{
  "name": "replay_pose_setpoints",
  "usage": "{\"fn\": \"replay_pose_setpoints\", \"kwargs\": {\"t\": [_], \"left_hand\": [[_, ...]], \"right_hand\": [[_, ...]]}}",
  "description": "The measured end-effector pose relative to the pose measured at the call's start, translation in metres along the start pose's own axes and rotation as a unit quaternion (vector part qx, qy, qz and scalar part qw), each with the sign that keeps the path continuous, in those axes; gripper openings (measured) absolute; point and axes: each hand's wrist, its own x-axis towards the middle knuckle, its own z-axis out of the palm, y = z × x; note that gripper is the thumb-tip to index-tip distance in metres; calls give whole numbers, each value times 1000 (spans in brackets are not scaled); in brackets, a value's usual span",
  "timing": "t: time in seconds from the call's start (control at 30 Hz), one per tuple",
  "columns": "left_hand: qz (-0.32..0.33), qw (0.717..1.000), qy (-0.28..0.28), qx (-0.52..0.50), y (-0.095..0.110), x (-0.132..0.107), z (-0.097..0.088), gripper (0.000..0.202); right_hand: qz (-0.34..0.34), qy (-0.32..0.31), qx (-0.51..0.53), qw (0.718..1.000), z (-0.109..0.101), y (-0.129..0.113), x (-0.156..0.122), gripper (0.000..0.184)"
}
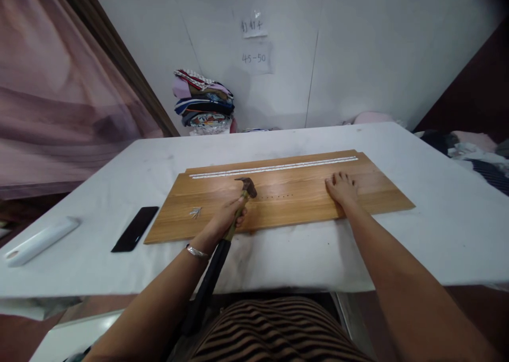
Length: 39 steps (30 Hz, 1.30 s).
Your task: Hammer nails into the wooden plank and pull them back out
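Observation:
A wide wooden board (302, 203) lies flat on the white table (437, 219). My left hand (228, 219) is closed round the handle of a hammer (246, 186), gripping high near the head; the head hovers just over the board beside a short row of small nail dots (276, 196). My right hand (341, 188) rests flat on the board to the right, fingers spread and holding nothing. A small bunch of loose nails (195, 212) lies on the board's left part. A pale strip (274, 167) runs along the board's far edge.
A black phone (135, 228) lies on the table left of the board, and a long white object (40, 240) lies further left. Folded clothes (203, 103) are stacked against the back wall. More fabric (473, 150) lies at the right.

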Motion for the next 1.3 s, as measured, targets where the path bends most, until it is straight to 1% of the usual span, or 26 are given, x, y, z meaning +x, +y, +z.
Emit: {"fn": "replay_pose_setpoints", "kwargs": {"t": [0.23,0.47,0.77,0.9,1.17,1.3], "left_hand": [[12,1000,-9,-3,-2,2,1,40],[-5,1000,17,3,3,-1,6,35],[8,1000,5,-6,2,-2,3,36],[8,1000,7,-6,3,-1,3,36],[-3,1000,19,1,6,-3,8,29],[3,1000,21,9,5,-1,7,31]], "right_hand": [[0,1,3,1000,1,1,0,55],[2,5,5,1000,2,1,0,55],[1,6,-11,1000,2,1,1,55],[1,8,-12,1000,2,1,1,55],[1,7,-7,1000,4,2,3,54],[0,2,-4,1000,4,2,3,54]]}}
